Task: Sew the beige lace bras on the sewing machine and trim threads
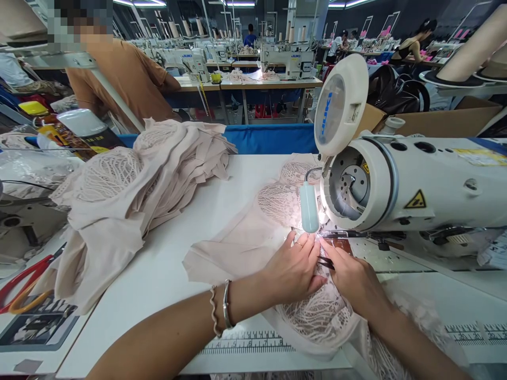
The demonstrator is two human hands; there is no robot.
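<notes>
A pale pink lace garment piece [279,203] lies under the sewing machine's head and spreads toward the table's front edge. My left hand [295,266] rests on it with fingers stretched flat, their tips close to the lit needle area. Beside it, my right hand [354,274] is closed around a small dark two-pronged tool [325,262], whose exact kind I cannot make out. Its fingertips also touch the fabric near the needle. The white sewing machine [443,184] has its round end cover [343,103] swung up. A pale green lamp [309,207] partly hides the needle area.
A stack of matching lace pieces [158,174] lies on the left. Red-and-orange-handled scissors [27,282] are at the left edge, below bottles [89,129]. A printed ruler [253,342] runs along the table front. A co-worker in a brown shirt [119,79] sits ahead.
</notes>
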